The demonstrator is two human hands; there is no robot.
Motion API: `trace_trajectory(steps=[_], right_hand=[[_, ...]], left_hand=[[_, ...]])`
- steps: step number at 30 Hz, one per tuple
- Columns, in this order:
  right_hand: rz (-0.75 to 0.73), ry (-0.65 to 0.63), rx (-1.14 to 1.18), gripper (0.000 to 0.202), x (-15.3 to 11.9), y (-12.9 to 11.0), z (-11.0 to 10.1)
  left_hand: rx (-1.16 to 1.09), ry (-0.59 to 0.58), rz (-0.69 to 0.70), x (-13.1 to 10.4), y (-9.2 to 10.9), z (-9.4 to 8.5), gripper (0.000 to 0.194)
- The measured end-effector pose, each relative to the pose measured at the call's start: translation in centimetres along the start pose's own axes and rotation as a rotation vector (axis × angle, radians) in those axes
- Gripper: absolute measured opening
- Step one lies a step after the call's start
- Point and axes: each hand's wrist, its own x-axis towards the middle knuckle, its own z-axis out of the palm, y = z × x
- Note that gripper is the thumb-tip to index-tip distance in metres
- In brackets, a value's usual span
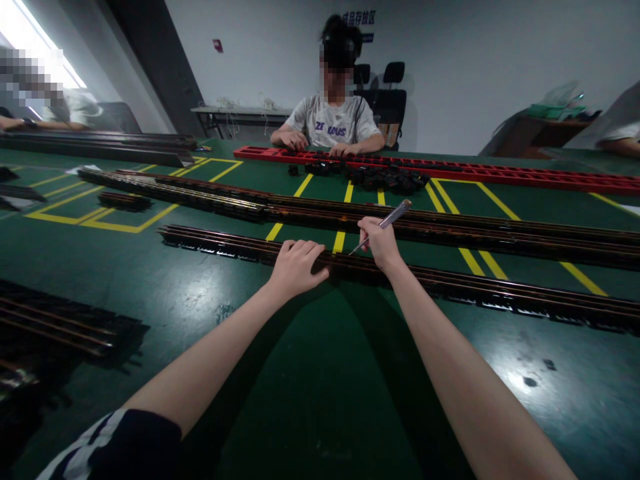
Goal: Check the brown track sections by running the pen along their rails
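Note:
A long black rail (480,290) with thin copper-coloured strips along it lies across the green table in front of me. My left hand (299,267) is curled over this rail, fingers on its far side and thumb toward the near side. Just to the right, my right hand (379,241) grips a slim silver screwdriver-like tool (397,213). Its handle slants up to the right, and its thin tip points down at the rail near my left fingers. Whether the tip touches the rail I cannot tell.
Behind lies another row of black rails (310,210). More rails (55,320) sit at the near left, and a short piece (124,201) farther back. Across the table (310,373), a person (333,120) works at a red frame (500,175) beside a pile of black parts (387,179).

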Motion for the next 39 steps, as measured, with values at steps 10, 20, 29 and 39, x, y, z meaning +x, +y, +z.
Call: trace_trajectory(steps=[10,20,29,39], right_hand=[[0.002,0.003,-0.005,0.035,-0.16,-0.34,0.04],[-0.037,-0.042,-0.014,0.034,-0.25,-0.16,-0.1],[-0.029,-0.038,0.01,0.034,-0.27,-0.39,0.05],[-0.022,-0.052,-0.004,0.035,-0.39,-0.62,0.09]], left_hand=[[0.024,-0.007,-0.039,0.05,0.27,0.05,0.032],[0.033,-0.011,-0.067,-0.01,0.44,-0.23,0.031],[0.038,0.022,-0.049,-0.17,0.17,0.12,0.033],[0.029,0.033,-0.056,-0.12,0.34,-0.35,0.041]])
